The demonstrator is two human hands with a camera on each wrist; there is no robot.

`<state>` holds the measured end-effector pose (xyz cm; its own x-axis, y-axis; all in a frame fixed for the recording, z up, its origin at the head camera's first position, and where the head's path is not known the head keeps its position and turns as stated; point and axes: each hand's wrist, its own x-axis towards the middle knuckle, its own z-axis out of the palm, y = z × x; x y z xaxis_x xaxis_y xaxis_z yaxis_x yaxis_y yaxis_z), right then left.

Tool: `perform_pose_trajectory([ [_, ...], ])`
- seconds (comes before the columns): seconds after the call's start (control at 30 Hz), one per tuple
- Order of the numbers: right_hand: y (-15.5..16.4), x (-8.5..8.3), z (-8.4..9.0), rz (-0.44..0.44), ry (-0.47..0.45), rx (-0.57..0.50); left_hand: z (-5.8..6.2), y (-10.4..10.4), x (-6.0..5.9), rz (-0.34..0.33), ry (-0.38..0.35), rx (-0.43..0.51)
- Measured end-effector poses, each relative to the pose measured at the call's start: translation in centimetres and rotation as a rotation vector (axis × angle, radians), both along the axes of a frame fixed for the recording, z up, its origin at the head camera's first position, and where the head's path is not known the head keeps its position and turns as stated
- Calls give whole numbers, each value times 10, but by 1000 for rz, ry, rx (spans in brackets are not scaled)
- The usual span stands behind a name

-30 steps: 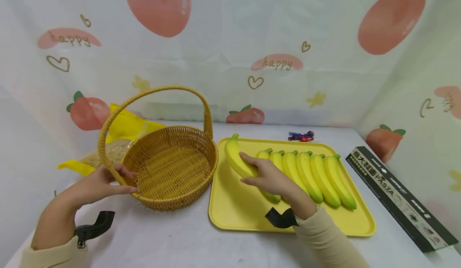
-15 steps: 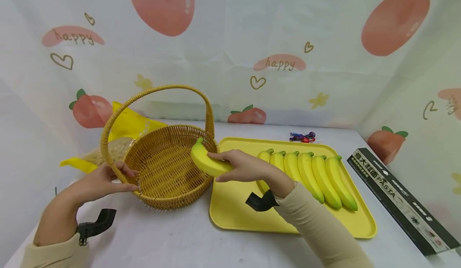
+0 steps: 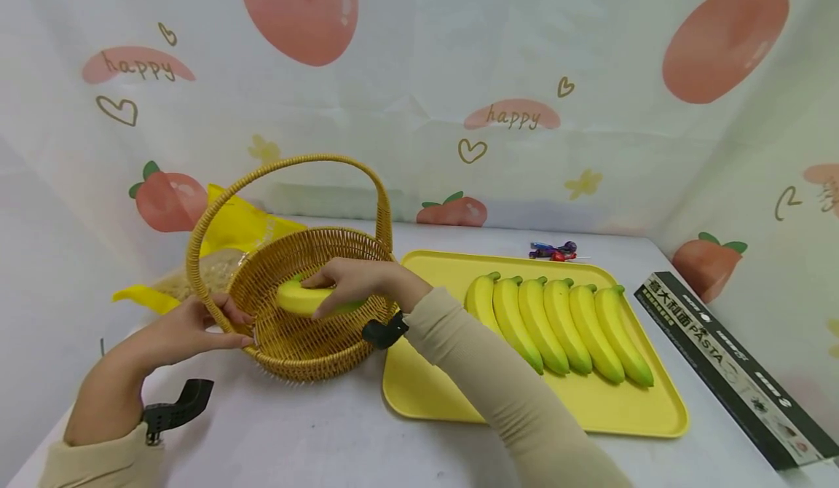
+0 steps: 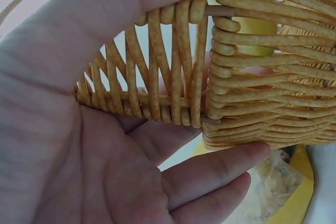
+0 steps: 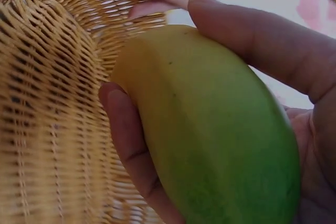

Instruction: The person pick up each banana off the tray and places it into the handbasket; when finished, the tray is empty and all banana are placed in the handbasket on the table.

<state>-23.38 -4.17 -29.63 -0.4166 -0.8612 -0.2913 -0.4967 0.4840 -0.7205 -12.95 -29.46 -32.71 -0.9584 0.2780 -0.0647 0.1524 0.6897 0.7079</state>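
A round wicker basket (image 3: 308, 349) with a tall hoop handle stands at the left of the table. My left hand (image 3: 190, 331) grips its near-left rim where the handle joins; the left wrist view shows the fingers wrapped under the weave (image 4: 173, 93). My right hand (image 3: 350, 280) reaches over the basket and holds a yellow-green banana (image 3: 301, 302) inside it, just above the woven floor. In the right wrist view the banana (image 5: 210, 135) fills my palm, thumb below and fingers over it. Several more bananas (image 3: 557, 328) lie side by side on a yellow tray (image 3: 432, 393).
A yellow bag (image 3: 229, 233) with pale contents lies behind the basket. Small wrapped sweets (image 3: 553, 250) sit beyond the tray. A long dark pasta box (image 3: 727, 364) lies along the table's right edge. A fruit-print cloth backs the table.
My right hand lifted one banana off the tray, carried it left over the basket rim, and now holds it inside the basket. The left hand stayed on the rim.
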Motion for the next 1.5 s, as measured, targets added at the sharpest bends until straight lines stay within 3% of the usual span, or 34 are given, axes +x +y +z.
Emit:
perform_pose_trajectory([
  [0.37, -43, -5, -21, -23, -123, -14, 0, 0, 1, -2, -8, 7],
  [0.63, -56, -2, -30, -51, -310, 85, 0, 0, 1, -8, 1, -2],
  [0.73, -59, -2, -35, -24, -340, 101, 0, 0, 2, -4, -7, 0],
  [1.0, -60, -4, -37, 116, -209, 183, 2, 0, 2, 3, -5, -4],
  [1.23, -52, -4, -32, 15, -382, 114, 1, 2, 0, 0, -15, 4],
  [1.33, -44, -2, -26, -5, -370, 77, 1, 2, 1, 0, -25, 1],
  [1.5, -24, 3, -12, 53, -241, -23, 2, 1, 2, 13, -25, -11],
])
